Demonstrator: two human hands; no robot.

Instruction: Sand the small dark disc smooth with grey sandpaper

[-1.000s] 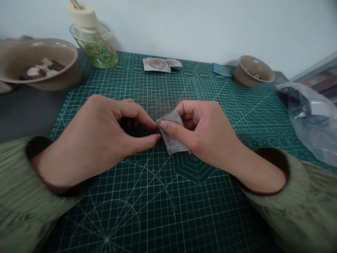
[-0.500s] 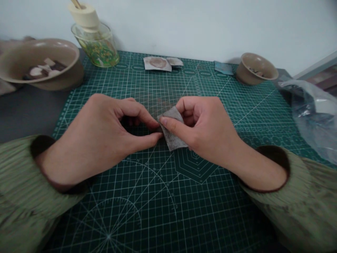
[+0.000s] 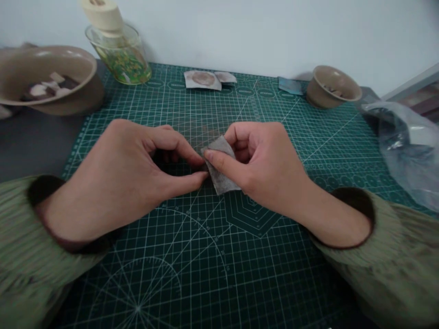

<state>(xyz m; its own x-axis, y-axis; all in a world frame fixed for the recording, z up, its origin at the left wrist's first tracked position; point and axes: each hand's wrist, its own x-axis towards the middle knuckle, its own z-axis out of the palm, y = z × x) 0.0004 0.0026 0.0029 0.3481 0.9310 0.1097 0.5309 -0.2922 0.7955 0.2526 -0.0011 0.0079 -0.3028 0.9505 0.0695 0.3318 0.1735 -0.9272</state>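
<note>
Green cutting mat [image 3: 192, 269]: stretching back toward the pale wall [image 3: 260, 36], its flat face carrying white grid lines and printed arcs.
Right hand [image 3: 270, 162]: gripping the grey patch [image 3: 224, 179], thumb pressing across its face, fingers curling behind.
Slant: the patch's long axis running steeply from far left to near right, one corner pointing nearward.
Texture: looking thin, matte, mottled, straight-edged.
Left hand [image 3: 133, 171]: pinching a small dark piece [image 3: 206, 168], mostly hidden, at the patch's left edge.
</note>
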